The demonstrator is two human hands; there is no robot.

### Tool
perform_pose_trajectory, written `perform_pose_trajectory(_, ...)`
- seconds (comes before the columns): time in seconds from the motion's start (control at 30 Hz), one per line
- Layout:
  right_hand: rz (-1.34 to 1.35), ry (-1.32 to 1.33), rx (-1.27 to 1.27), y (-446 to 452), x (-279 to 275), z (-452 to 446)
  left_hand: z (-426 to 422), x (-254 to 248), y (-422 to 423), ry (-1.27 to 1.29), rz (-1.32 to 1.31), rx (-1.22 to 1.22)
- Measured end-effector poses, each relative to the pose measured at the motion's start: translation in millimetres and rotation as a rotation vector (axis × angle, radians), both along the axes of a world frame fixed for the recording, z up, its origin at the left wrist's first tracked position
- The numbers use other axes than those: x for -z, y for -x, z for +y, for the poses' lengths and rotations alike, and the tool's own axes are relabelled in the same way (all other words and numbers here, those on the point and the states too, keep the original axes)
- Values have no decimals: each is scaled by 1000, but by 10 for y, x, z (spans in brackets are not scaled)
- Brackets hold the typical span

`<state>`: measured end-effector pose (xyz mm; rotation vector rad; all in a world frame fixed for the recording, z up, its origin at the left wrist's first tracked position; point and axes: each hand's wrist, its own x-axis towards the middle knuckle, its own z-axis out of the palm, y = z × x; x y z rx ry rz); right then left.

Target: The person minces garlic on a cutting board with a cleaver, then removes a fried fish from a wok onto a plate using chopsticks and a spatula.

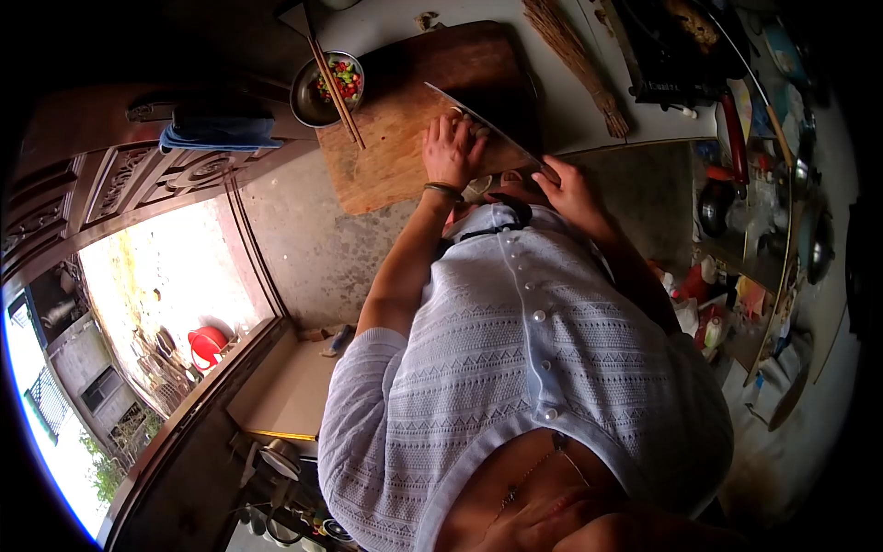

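Note:
A kitchen knife (501,132) lies slantwise across the wooden cutting board (391,170), its tip toward the upper left. My right hand (572,193) is wrapped round its handle at the board's near right edge. Close against the blade, my left hand (451,152) presses down with curled fingers on a pale piece of food (479,131), mostly hidden by fingers and blade. On the board's far left corner stands a metal bowl (303,101) with chopped red and green pieces, perhaps peppers. A pair of chopsticks (337,97) rests across the bowl, ends touching the board.
Right of the board lies a straw brush (579,69) on the pale counter (662,120). Beyond it is a stove (681,55) with a pan and a red handle (735,138) jutting out. A blue cloth (221,133) hangs at the left, near carved wood and a bright opening.

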<state>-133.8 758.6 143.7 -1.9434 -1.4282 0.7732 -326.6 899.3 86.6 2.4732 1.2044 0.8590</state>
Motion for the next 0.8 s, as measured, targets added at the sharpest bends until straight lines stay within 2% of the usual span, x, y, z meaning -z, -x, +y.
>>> perform_pose_trajectory(0.13,-10,-4,-47,-44,-10,40,-5,11,-16,-31,-36,-2)
perform_pose_trajectory(0.23,-227,48,-40,48,-275,97,-3,36,-23,-39,-14,6)
perform_pose_trajectory(0.33,-285,49,-15,82,-279,131,3,44,-16,-51,-2,17)
perform_pose_trajectory(0.43,-298,8,-69,49,-372,137,11,47,-29,-28,0,15)
perform_pose_trajectory(0.6,-332,103,-119,87,-611,73,-6,19,-30,0,63,-3)
perform_pose_trajectory(0.8,-307,83,-97,119,-602,35,5,-9,-12,-11,57,9)
